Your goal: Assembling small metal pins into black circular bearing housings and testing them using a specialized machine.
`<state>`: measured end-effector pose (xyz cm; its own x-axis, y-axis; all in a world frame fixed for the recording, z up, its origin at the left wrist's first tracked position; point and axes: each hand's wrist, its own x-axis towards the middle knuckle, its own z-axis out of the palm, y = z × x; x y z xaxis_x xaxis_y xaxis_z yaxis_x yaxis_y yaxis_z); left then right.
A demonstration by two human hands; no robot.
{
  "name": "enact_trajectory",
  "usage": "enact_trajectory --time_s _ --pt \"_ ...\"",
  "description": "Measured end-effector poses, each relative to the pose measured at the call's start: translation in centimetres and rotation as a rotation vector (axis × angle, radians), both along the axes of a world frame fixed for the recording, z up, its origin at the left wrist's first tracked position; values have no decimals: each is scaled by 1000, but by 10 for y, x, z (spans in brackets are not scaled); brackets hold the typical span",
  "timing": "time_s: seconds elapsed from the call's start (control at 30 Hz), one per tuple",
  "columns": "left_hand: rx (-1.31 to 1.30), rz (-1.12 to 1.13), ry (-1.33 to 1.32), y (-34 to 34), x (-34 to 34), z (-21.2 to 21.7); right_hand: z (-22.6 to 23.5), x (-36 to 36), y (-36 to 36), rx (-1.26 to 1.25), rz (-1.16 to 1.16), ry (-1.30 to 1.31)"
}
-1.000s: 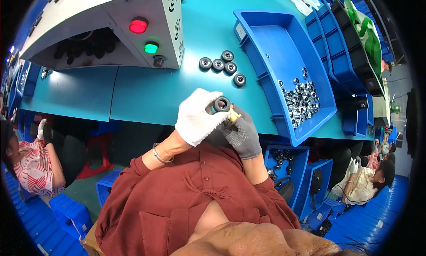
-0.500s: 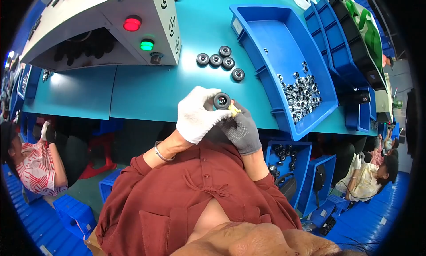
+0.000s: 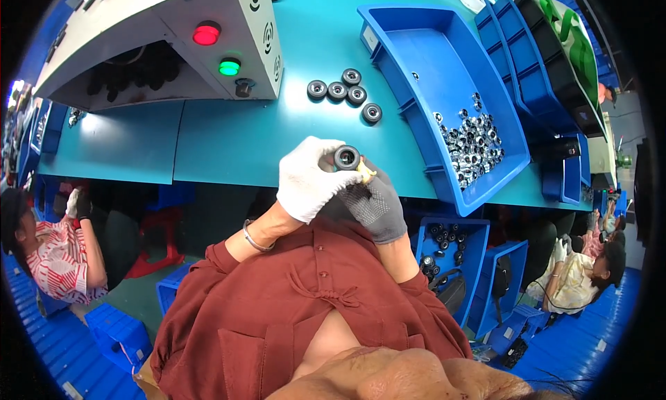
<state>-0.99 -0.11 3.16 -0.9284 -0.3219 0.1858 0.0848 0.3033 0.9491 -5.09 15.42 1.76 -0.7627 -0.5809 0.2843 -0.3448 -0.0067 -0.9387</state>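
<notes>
Just above the table's front edge I hold a small black toy-like wheel (image 3: 346, 158) with its round face and shiny centre turned up. My left hand (image 3: 305, 181), in a white glove, is closed on its left side with thumb and fingers. My right hand (image 3: 378, 204), in a grey dotted glove, is closed against the wheel's lower right. Something pale yellow (image 3: 366, 171) shows at its fingertips; whether it is a wrap or a held scrap I cannot make out. Beyond my hands, several similar black wheels (image 3: 337, 90) lie in a loose group on the table.
At right a blue bin (image 3: 433, 53) holds many shiny metal hub pieces (image 3: 475, 143). A white machine (image 3: 156, 36) with red and green lights stands at left on the teal table (image 3: 236, 147). Below the table, another blue bin (image 3: 473, 265) contains black parts. Co-workers sit on both sides.
Almost nothing differs. Both hands stay around the wheel at the same place, and the shiny spot in its centre looks slightly different.
</notes>
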Motion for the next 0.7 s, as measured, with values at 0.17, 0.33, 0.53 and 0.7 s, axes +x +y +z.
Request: enact_trajectory --time_s 0.17,0.33,0.53,0.7 --pt "2 -1 -64 0 2 7 2 -2 1 2 24 -15" --pt "67 -3 -74 0 5 4 13 5 1 84 -81 62" --pt "109 13 -92 3 7 -1 -8 4 9 36 -149 -131" --pt "47 0 -65 2 8 -1 -10 3 11 44 -158 -135"
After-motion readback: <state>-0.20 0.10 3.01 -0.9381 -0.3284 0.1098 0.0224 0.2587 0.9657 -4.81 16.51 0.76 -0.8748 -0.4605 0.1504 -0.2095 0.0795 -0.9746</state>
